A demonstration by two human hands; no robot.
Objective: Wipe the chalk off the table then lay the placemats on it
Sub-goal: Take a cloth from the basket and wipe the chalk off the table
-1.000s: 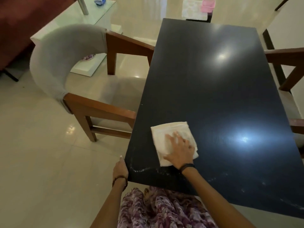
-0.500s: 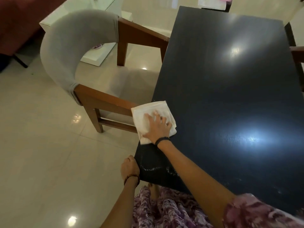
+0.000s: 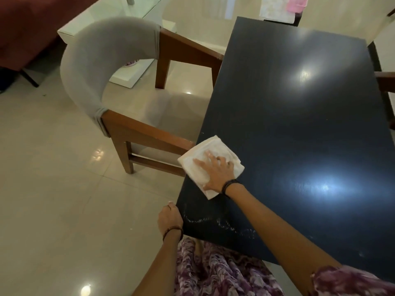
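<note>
**Wiping under way at the near-left corner, chalk yet to clear**

The right hand (image 3: 215,174) lies flat, fingers spread, pressing a folded white cloth (image 3: 210,165) onto the dark table (image 3: 299,124), right at its left edge and just beside the arm of the grey-backed chair (image 3: 106,67). The hand is not clenched on the cloth; it pins it down with an open palm. The left hand (image 3: 170,218) sits apart from the right, curled at the table's near-left corner as if to steady it, though whether its fingers actually grip the edge I cannot tell.

This is the wiping step, and it looks unfinished: a pale trail of chalk marks (image 3: 222,224) runs along the near edge, between the two hands and below the cloth, with fainter specks further right. The next move, by my reading, calls for dragging the cloth back toward the body and sweeping along that near strip with firm flat pressure. The placemats seem to be the pale and pink pieces (image 3: 277,8) beyond the far end of the table, well apart from both hands and not yet laid.

Against half a second ago, the cloth overhangs the left edge less and sits a touch further onto the tabletop, while the left hand holds the same corner and the chalk trail looks unchanged
</note>
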